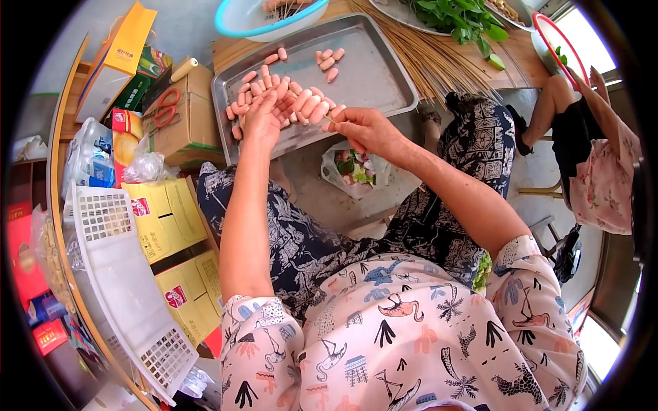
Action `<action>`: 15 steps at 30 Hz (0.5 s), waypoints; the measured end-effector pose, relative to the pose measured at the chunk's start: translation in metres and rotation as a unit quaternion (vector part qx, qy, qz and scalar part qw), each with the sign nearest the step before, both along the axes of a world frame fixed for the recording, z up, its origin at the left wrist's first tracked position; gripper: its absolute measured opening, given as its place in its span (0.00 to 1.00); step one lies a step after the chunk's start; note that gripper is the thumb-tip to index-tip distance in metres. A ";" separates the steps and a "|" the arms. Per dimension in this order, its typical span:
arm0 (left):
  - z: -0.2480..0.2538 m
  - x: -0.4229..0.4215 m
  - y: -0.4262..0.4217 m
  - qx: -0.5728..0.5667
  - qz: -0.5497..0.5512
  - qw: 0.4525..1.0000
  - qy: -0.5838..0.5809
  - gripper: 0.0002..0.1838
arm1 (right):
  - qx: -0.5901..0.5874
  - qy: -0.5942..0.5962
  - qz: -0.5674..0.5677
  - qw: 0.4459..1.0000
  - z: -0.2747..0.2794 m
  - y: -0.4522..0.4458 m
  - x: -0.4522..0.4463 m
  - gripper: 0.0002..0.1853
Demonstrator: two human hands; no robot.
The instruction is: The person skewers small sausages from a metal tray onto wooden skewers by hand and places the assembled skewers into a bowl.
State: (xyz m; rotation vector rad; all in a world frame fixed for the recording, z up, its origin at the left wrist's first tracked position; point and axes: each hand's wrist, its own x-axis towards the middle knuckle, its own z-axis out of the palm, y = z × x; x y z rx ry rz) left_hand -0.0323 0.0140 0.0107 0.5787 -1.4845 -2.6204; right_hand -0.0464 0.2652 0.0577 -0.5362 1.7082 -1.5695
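Note:
My right hand [367, 130] pinches a thin skewer [331, 120] just above the near edge of the metal tray [373, 55]. At the skewer's far end are several small pink sausages [312, 107], side by side and apparently threaded on it. To their left, my left hand [266, 118] is turned palm up with its fingers apart, over the heap of loose sausages [239, 108]. Its fingertips overlap the heap, and I see nothing clearly gripped in it. A smaller group of sausages [327, 61] lies farther back in the tray.
Many bamboo skewers [439, 61] lie right of the tray, near leafy greens [456, 17]. A blue-rimmed bowl [274, 27] stands behind. Left are a cardboard box [188, 116] with red scissors [164, 108] and a white basket [130, 274]. Another person [596, 151] sits at right.

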 end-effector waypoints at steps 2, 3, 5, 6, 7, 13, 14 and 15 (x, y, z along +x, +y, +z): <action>-0.002 -0.001 0.000 -0.014 -0.004 1.000 -0.003 0.16 | 0.001 -0.002 0.000 1.000 0.001 0.000 0.001 0.11; -0.003 -0.001 0.000 -0.014 -0.004 1.000 -0.003 0.16 | 0.002 -0.003 0.000 1.000 0.002 0.000 0.001 0.11; -0.002 -0.002 0.002 -0.005 0.011 1.000 0.004 0.15 | 0.004 0.000 0.000 1.000 0.002 0.000 0.001 0.11; -0.002 -0.002 0.002 -0.005 0.011 1.000 0.004 0.15 | 0.006 0.003 0.000 1.000 0.002 -0.001 0.001 0.11; -0.002 -0.002 0.001 -0.013 -0.003 1.000 -0.002 0.16 | 0.006 0.003 0.000 1.000 0.002 -0.001 0.001 0.11; 0.001 -0.001 0.003 -0.016 -0.023 1.000 -0.005 0.17 | 0.013 -0.003 -0.001 1.000 0.002 -0.001 0.001 0.11; 0.002 0.000 0.003 -0.014 -0.023 1.000 -0.002 0.17 | 0.015 -0.002 -0.003 1.000 0.002 -0.001 0.001 0.11; 0.004 0.000 0.005 -0.014 -0.023 1.000 -0.002 0.17 | 0.017 -0.002 -0.005 1.000 0.001 -0.001 0.001 0.11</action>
